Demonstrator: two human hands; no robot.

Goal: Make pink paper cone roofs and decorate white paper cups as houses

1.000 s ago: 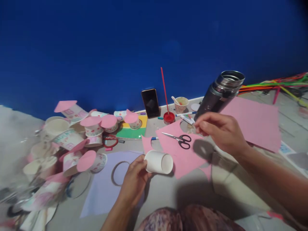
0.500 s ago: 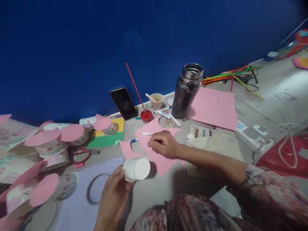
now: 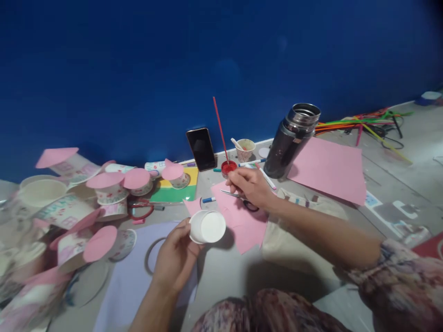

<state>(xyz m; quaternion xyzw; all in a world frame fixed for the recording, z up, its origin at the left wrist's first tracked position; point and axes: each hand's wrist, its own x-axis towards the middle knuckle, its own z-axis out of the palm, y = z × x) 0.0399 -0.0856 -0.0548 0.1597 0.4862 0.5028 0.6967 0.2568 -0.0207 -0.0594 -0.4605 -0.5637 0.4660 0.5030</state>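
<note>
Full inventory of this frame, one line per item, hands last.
white cup: 1, white, in left hand
scissors: 1, black handles, on cut pink sheet, under right hand
cut pink sheet: 1, pink, centre
whole pink sheet: 1, pink, right of flask
flask: 1, dark steel, open top, by wall
phone: 1, black, leaning on wall
paint pot: 1, red, stick in it
decorated cups: many, pink discs, left pile
lilac sheet: 1, lilac, under left hand
left hand: 1, grips white cup
right hand: 1, on scissors, grip unclear
</note>
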